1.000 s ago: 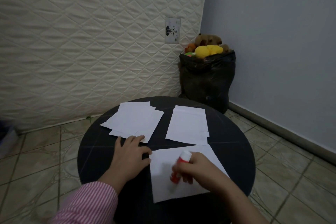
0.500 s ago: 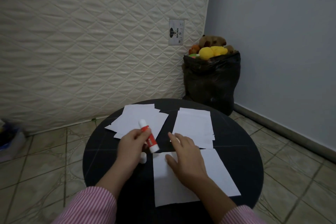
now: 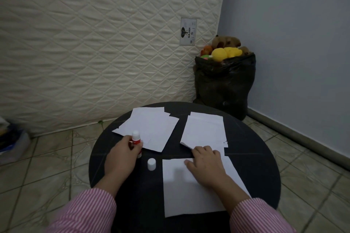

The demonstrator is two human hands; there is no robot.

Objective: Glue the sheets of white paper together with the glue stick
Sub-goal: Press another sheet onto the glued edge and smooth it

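Observation:
My left hand (image 3: 122, 154) grips the red and white glue stick (image 3: 136, 140), which stands upright on the round black table (image 3: 255, 164) at the near edge of the left paper pile (image 3: 149, 128). The stick's white cap (image 3: 151, 164) stands alone on the table between my hands. My right hand (image 3: 205, 164) rests on the near white sheet (image 3: 189, 193), and its fingertips reach the near edge of the right paper stack (image 3: 204, 130), which is slightly lifted there.
A black bag (image 3: 225, 85) full of plush toys stands behind the table in the corner. A quilted mattress (image 3: 94, 43) leans against the wall. Tiled floor surrounds the table, with a plastic box (image 3: 11, 143) at the left.
The glue stick passed from my right hand to my left, which lowered it upright onto the table beside the left pile. My right hand moved forward to the right stack's edge.

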